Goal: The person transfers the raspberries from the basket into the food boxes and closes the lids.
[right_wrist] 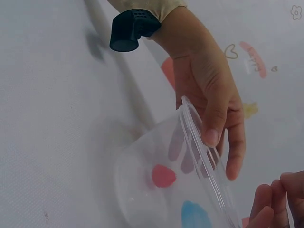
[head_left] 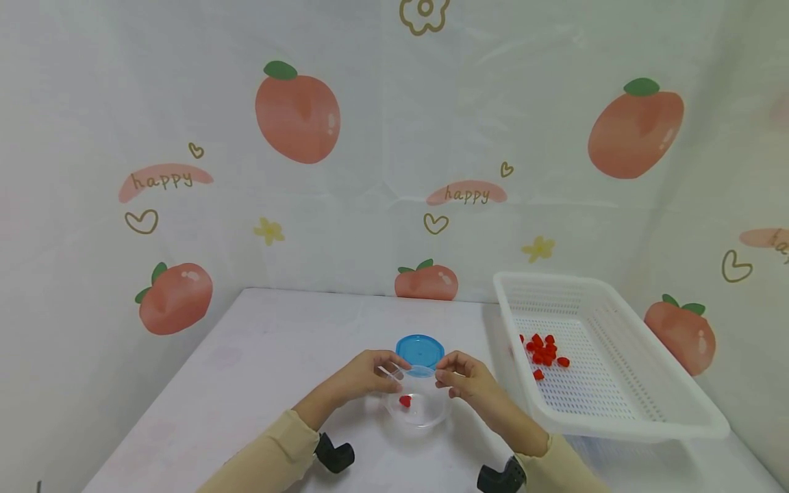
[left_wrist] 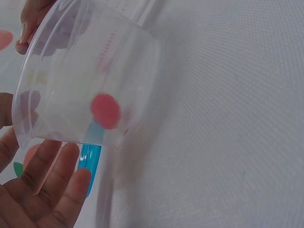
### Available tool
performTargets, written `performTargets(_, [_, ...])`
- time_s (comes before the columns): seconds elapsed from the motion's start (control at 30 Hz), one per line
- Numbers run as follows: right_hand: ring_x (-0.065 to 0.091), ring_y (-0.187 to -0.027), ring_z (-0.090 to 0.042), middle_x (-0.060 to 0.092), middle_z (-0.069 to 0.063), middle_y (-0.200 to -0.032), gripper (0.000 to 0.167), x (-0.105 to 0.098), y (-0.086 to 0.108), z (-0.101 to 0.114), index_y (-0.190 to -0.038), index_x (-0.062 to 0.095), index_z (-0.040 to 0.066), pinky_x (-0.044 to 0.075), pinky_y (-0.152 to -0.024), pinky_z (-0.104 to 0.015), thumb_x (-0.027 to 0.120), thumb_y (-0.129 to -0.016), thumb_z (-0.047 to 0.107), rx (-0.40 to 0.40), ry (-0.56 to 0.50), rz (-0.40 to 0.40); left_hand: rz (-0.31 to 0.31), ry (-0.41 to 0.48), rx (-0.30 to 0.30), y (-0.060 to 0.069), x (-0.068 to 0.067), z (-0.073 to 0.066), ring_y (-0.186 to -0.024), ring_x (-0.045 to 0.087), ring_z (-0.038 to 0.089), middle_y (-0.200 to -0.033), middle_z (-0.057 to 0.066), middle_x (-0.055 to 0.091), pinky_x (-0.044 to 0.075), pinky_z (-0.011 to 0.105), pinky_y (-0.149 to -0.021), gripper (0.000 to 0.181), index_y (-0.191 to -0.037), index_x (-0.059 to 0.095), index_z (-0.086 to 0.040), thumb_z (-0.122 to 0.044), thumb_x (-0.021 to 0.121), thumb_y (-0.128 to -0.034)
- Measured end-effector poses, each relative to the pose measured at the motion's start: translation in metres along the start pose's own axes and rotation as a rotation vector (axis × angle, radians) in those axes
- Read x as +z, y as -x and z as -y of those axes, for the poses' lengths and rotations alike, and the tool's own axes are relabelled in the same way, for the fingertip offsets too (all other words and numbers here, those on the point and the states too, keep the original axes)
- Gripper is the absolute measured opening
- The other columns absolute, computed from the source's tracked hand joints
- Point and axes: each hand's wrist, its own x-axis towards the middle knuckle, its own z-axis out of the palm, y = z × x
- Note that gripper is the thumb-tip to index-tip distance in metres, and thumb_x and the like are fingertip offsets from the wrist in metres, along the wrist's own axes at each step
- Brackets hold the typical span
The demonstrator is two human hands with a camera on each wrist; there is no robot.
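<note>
A clear plastic tub [head_left: 425,415] stands in front of the person, with one small red piece [head_left: 405,400] inside. My left hand [head_left: 377,371] grips the tub's left rim, the thumb over the edge and fingers outside the wall. My right hand [head_left: 464,375] is at the right side of the rim, its fingertips [right_wrist: 263,204] gathered close together. Whether it touches the tub or pinches anything cannot be made out. Just behind the tub lies a round blue lid [head_left: 420,349]. In the left wrist view the red piece [left_wrist: 105,110] shows through the wall.
On the right stands a large white plastic basket [head_left: 629,428] with perforated sides, holding several small red pieces [head_left: 542,350]. A white table [head_left: 296,329] extends under everything, backed by a printed cloth [head_left: 370,226]. Dark wrist cameras [head_left: 335,454] hang below both forearms.
</note>
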Motion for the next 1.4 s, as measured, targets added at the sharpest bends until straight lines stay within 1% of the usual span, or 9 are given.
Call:
performTargets(0.27, [0.062, -0.085, -0.014, 0.063, -0.005, -0.091, 0.031, -0.0002, -0.0009, -0.001, -0.11, 0.053, -0.007, 0.05, -0.072, -0.023, 0.063, -0.093, 0.017, -0.007, -0.007, 0.017, -0.007, 0.004, -0.012, 0.0009, 0.0003, -0.0015, -0.087, 0.065, 0.018, -0.105, 0.008, 0.066, 0.057, 0.035, -0.077, 0.032, -0.116, 0.066, -0.009, -0.011, 0.073, -0.0848])
performTargets(0.63, [0.061, -0.086, -0.014, 0.063, -0.006, -0.092, 0.028, -0.0001, -0.0023, -0.001, -0.109, 0.054, -0.005, 0.05, -0.072, -0.023, 0.063, -0.093, 0.017, 0.002, -0.007, 0.025, -0.008, -0.003, -0.014, 0.0003, -0.0001, -0.0004, -0.086, 0.065, 0.018, -0.105, 0.007, 0.066, 0.057, 0.034, -0.076, 0.032, -0.115, 0.066, -0.011, -0.012, 0.073, -0.0843])
performTargets(0.87, [0.062, -0.087, -0.014, 0.063, -0.005, -0.093, 0.031, -0.0008, -0.0037, -0.002, -0.109, 0.053, -0.005, 0.049, -0.071, -0.022, 0.064, -0.093, 0.019, 0.004, -0.005, 0.023, -0.003, 0.002, -0.013, 0.0003, -0.0004, -0.0006, -0.087, 0.065, 0.018, -0.105, 0.007, 0.066, 0.056, 0.034, -0.075, 0.033, -0.116, 0.066, -0.01, -0.012, 0.073, -0.0841])
performTargets(1.03, [0.061, -0.087, -0.014, 0.063, -0.005, -0.092, 0.031, -0.0011, -0.0039, -0.0028, -0.11, 0.053, -0.005, 0.049, -0.071, -0.022, 0.064, -0.093, 0.019, 0.005, -0.006, 0.024, -0.006, -0.009, -0.013, -0.0007, -0.0006, 0.0002, -0.083, 0.064, 0.017, -0.104, 0.007, 0.066, 0.054, 0.032, -0.072, 0.033, -0.115, 0.067, -0.011, -0.012, 0.074, -0.0834])
performTargets(1.2, [0.061, -0.087, -0.014, 0.063, -0.005, -0.093, 0.029, -0.0007, -0.0039, -0.0026, -0.109, 0.054, -0.004, 0.049, -0.071, -0.022, 0.063, -0.093, 0.018, 0.009, -0.009, 0.019, -0.012, -0.017, -0.018, -0.0019, -0.0003, 0.001, -0.08, 0.059, 0.017, -0.104, 0.006, 0.065, 0.051, 0.029, -0.067, 0.032, -0.114, 0.067, -0.012, -0.012, 0.074, -0.083])
performTargets(1.4, [0.062, -0.087, -0.014, 0.063, -0.003, -0.091, 0.03, -0.0005, -0.0032, -0.0016, -0.11, 0.053, -0.006, 0.05, -0.071, -0.023, 0.063, -0.093, 0.017, 0.013, -0.007, 0.014, -0.008, 0.002, -0.018, -0.002, 0.0007, 0.0014, -0.078, 0.057, 0.017, -0.103, 0.007, 0.065, 0.051, 0.028, -0.063, 0.033, -0.115, 0.066, -0.01, -0.011, 0.074, -0.0833])
